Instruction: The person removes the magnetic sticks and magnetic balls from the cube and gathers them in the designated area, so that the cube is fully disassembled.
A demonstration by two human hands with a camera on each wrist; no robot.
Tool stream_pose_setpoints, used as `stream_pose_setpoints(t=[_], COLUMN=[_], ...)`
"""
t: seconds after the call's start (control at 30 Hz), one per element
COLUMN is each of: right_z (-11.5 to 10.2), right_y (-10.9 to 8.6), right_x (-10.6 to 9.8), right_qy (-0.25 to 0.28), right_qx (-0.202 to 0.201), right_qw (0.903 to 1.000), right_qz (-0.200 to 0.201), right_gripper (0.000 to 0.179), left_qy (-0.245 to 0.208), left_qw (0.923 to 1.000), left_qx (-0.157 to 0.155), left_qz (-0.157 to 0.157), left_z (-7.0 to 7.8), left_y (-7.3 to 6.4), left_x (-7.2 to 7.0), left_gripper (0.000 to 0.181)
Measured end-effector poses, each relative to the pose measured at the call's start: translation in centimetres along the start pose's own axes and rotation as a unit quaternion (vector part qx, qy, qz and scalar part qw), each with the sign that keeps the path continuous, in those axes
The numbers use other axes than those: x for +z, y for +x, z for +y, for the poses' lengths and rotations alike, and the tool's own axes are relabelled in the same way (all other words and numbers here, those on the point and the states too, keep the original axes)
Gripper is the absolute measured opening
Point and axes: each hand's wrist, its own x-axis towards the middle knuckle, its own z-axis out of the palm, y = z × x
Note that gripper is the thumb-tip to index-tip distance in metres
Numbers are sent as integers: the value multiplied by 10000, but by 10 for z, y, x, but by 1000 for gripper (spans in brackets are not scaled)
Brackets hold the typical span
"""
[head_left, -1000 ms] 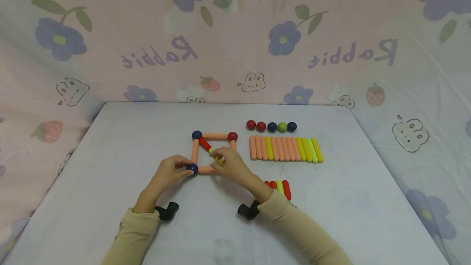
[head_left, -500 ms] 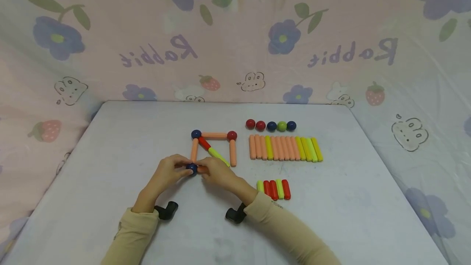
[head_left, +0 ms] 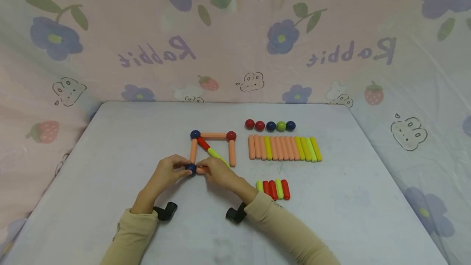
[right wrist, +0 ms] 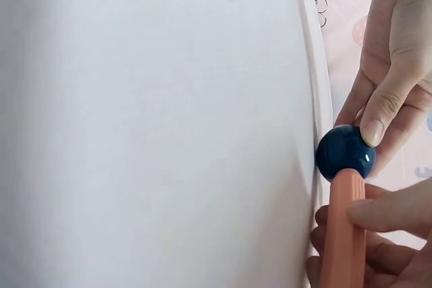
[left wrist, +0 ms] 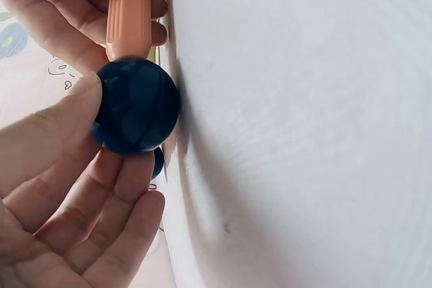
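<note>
In the head view my left hand (head_left: pixel 167 175) pinches a dark blue ball (left wrist: pixel 135 106) at the near left corner of a figure of rods and balls. My right hand (head_left: pixel 222 175) grips an orange rod (right wrist: pixel 345 234) whose end meets that ball. The rod's far end is hidden by the right hand. Another orange rod (head_left: pixel 193 150) runs from the held ball back to a second blue ball (head_left: pixel 195 134). From there an orange rod (head_left: pixel 213 135) leads to a red ball (head_left: pixel 231 135), while a red rod (head_left: pixel 203 144) and a yellow-green rod (head_left: pixel 217 156) slant inward.
An orange rod (head_left: pixel 232 153) extends nearward from the red ball. To the right lie a row of loose balls (head_left: pixel 270 126), a long row of orange and yellow rods (head_left: pixel 285 148), and several short red and yellow-green rods (head_left: pixel 272 189) near the right sleeve.
My right hand has left the yellow-green slanting rod and moved left along the near orange rod, close to the blue ball. The left hand has kept its hold on that ball.
</note>
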Motion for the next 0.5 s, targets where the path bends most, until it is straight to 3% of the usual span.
stream_pose_setpoints(t=[0.27, 0.5], right_z=[1, 9], right_y=[-5, -14], right_x=[-5, -15], right_qy=[91, 962], right_qx=[-190, 210], right_qw=[9998, 9951], right_qz=[-29, -52], right_gripper=[30, 32], left_qy=[5, 56], left_qw=[9999, 9999], left_qx=[-98, -160], left_qz=[-41, -33], left_z=[2, 3], left_y=[-1, -1], left_x=[-2, -2], left_gripper=[24, 24])
